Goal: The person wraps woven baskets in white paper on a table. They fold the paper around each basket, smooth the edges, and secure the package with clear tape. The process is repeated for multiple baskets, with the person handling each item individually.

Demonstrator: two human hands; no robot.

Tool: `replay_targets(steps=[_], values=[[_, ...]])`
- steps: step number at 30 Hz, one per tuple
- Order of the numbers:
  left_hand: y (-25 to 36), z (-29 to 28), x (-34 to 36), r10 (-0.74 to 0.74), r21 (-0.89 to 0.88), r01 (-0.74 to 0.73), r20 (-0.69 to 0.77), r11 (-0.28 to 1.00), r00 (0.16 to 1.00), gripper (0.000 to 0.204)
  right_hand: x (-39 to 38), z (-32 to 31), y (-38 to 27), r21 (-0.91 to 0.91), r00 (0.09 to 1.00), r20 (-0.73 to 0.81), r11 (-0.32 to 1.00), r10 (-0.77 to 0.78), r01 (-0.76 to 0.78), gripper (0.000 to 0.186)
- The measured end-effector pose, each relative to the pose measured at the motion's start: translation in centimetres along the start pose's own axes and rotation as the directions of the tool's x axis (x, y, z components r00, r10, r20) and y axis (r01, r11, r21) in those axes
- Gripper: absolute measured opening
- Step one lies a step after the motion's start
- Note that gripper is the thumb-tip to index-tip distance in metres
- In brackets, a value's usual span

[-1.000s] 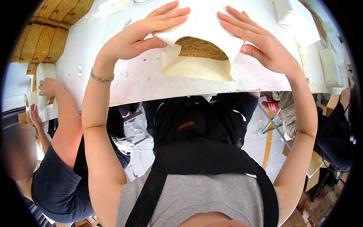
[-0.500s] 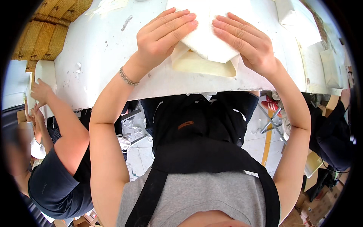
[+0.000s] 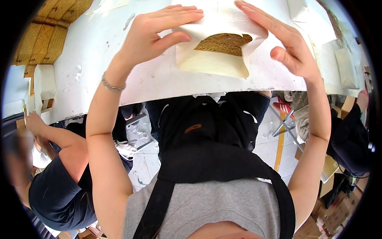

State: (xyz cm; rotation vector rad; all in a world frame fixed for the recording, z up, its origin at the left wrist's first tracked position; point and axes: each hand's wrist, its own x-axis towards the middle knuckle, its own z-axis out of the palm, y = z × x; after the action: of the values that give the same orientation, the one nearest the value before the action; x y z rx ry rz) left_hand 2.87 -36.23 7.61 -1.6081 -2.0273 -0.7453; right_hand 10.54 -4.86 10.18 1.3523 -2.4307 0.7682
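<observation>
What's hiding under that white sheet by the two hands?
Under the near edge of the white sheet, a brown woven surface peeks out, with a cream flap in front. The sheet covers the rest, so what lies farther back can't be seen.

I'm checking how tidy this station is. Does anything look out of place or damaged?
Yes, mildly: the white table has a grey mark and what look like white scraps on its left part, marring its pale surface. The white sheet has an uneven near edge over the woven tan material.
</observation>
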Motion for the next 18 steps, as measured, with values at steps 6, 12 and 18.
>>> replay_targets(steps=[6,12,18], values=[[-0.2,0.5,0.7,0.000,0.008,-0.001,0.026,1.000,1.000,0.023,-2.0,1.0,1.2,-0.347,0.994,-0.095,0.934,0.053,-0.083,0.041],[0.4,2.9,0.5,-0.046,-0.036,0.039,-0.238,0.999,0.970,0.017,-1.6,3.7,0.9,-0.370,0.935,-0.350,0.925,-0.055,-0.084,0.031],[1.6,3.8,0.4,-0.070,-0.062,0.057,-0.226,0.996,0.972,0.022,-1.8,3.7,0.6,-0.222,0.934,-0.356,0.973,-0.028,-0.056,0.026]])
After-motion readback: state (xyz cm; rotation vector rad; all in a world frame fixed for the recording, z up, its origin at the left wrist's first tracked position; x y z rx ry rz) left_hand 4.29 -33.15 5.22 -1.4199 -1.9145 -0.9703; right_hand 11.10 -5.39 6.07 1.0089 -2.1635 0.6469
